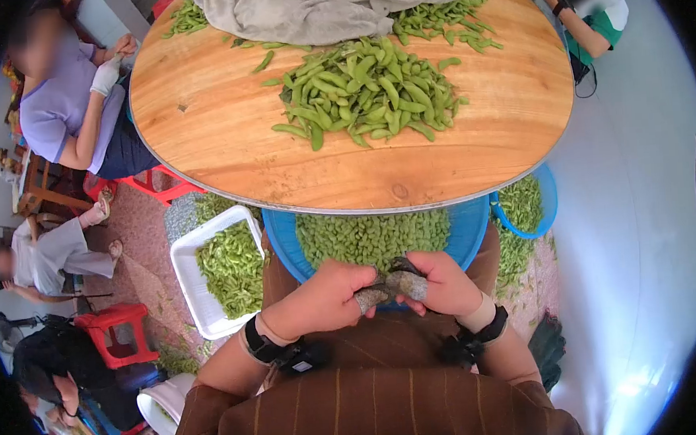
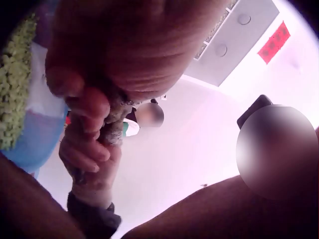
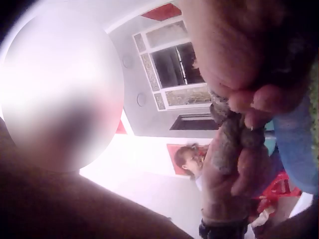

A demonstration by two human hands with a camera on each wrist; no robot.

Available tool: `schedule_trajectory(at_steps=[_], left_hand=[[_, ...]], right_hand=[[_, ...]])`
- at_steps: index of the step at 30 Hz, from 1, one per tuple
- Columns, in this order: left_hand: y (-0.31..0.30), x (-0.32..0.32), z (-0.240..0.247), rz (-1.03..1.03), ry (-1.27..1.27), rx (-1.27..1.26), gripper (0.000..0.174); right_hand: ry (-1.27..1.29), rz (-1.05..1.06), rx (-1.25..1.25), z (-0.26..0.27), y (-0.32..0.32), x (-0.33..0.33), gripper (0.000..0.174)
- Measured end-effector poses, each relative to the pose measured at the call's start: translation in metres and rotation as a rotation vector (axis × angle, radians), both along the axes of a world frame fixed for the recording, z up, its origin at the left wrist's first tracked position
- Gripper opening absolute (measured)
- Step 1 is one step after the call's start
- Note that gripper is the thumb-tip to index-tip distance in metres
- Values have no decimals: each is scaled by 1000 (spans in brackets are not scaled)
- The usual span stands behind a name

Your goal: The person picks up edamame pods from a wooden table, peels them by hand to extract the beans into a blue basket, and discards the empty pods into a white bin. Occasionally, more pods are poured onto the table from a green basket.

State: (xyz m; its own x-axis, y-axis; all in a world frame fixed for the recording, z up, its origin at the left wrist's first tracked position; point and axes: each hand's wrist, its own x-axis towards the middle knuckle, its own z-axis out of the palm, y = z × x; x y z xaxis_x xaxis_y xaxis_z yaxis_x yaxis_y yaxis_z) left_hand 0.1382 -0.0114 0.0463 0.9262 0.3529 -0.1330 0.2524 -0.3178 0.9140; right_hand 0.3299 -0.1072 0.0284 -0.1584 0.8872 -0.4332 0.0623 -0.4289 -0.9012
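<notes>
My left hand (image 1: 329, 297) and right hand (image 1: 441, 283) meet at the near side of a blue basin (image 1: 283, 249) that holds shelled green beans (image 1: 373, 236). Both hands have curled fingers, their tips close together. Worn grey wraps cover both thumbs, the left wrap (image 1: 371, 298) beside the right wrap (image 1: 407, 286). The left wrist view has the left hand (image 2: 134, 55) in front of the right hand (image 2: 89, 154). Whatever lies between the fingertips is hidden, so I cannot tell what they hold. Green soybean pods (image 1: 372, 88) are heaped on the table beyond.
The round wooden table (image 1: 223, 137) overhangs the basin; a grey cloth (image 1: 335, 11) covers more pods at its back. A white tub (image 1: 180, 268) of pods stands left, a blue bucket (image 1: 552, 197) right. People sit around, one with a white glove (image 1: 106, 75).
</notes>
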Motion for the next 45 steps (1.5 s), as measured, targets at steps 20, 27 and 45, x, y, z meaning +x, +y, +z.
schedule_trajectory(at_steps=[20, 27, 45], left_hand=[[13, -39, -27, 321, 93, -423, 9], [20, -132, -56, 599, 666, 572, 22], [23, 26, 23, 362, -246, 699, 28]], right_hand=[[-865, 63, 636, 31, 19, 3, 19], [-1371, -334, 711, 40, 88, 40, 23], [-406, -175, 296, 61, 40, 29, 14]])
